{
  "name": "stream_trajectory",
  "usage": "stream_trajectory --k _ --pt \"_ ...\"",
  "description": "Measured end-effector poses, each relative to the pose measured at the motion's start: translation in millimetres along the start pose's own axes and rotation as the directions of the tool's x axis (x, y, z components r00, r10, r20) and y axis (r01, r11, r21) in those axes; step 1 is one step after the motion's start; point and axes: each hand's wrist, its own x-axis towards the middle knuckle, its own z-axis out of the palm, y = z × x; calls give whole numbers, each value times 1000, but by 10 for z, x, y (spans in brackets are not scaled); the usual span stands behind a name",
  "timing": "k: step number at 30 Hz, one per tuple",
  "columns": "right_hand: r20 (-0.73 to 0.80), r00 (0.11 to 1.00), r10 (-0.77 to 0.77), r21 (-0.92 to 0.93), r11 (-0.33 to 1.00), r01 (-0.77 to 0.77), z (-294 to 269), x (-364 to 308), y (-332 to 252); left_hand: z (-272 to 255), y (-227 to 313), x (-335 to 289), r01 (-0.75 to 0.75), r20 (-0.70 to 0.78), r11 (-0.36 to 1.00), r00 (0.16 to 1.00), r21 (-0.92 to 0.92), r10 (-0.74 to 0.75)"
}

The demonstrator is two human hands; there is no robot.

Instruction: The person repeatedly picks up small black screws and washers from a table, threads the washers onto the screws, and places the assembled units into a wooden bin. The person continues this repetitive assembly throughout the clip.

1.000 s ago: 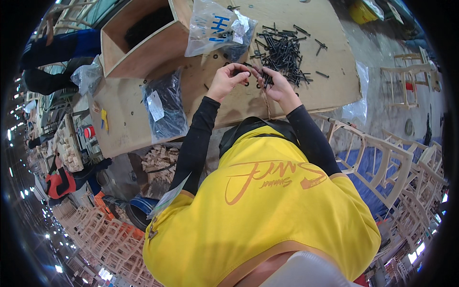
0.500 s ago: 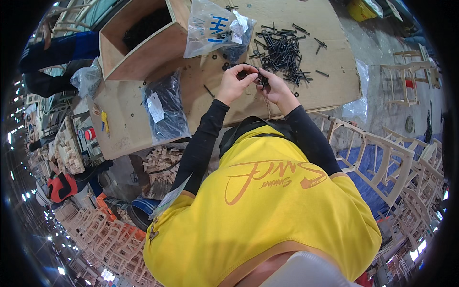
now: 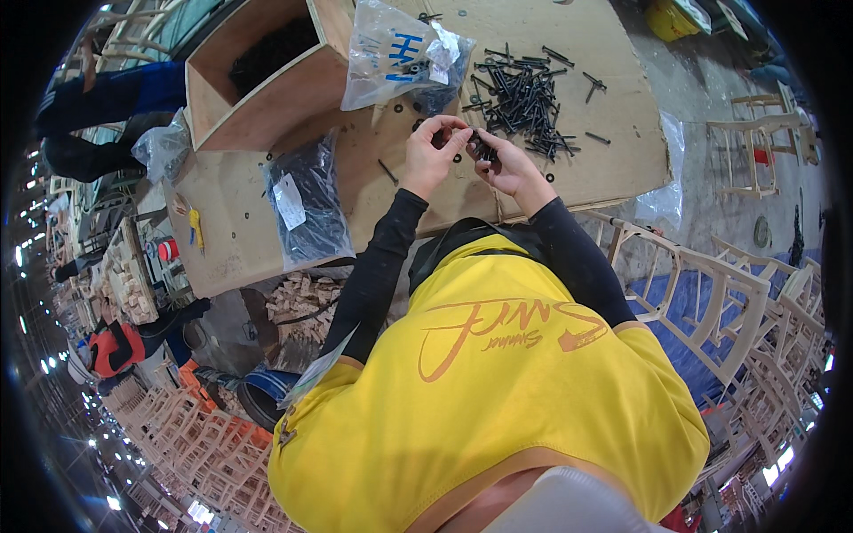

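Both my hands meet over the near part of the cardboard-covered table. My right hand [image 3: 506, 167] is closed around small black hardware [image 3: 483, 151], perhaps bolts or washers; its kind is hard to make out. My left hand [image 3: 430, 158] has thumb and forefinger pinched together beside it, and whatever lies in that pinch is too small to name. Just beyond my hands spreads a heap of black bolts [image 3: 520, 99], some with washers on their shanks. Loose black washers [image 3: 550, 178] lie about, and a single bolt [image 3: 387, 171] rests left of my left hand.
An open wooden box [image 3: 258, 115] with black contents stands far left. Near it are a clear bag with blue print [image 3: 378, 67] and a sealed bag of black parts [image 3: 313, 209]. A yellow-handled tool [image 3: 196, 233] lies at the left edge. Wooden chair frames [image 3: 693, 284] stand at right.
My hands have drawn slightly apart and shifted a little toward me. The left fingertips have turned, and more of the black hardware in my right hand shows.
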Motion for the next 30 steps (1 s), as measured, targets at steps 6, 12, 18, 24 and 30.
stream_trajectory --k 6,12,18,24,30 --pt "122 992 37 11 999 -39 125 -144 -26 -81 290 52 -228 -71 921 962 315 262" --pt "81 996 -22 6 1000 22 187 -169 -11 -506 937 332 -378 -49 781 887 497 460" --pt "120 991 -51 73 996 42 274 -239 -36 -1479 1462 927 -304 -428 662 567 686 704" --pt "164 984 -72 96 994 57 149 -146 -48 -1237 973 604 -180 -39 984 983 7 180" --pt "103 990 -94 84 993 86 266 -196 -24 -409 385 56 284 296 925 933 -252 -206"
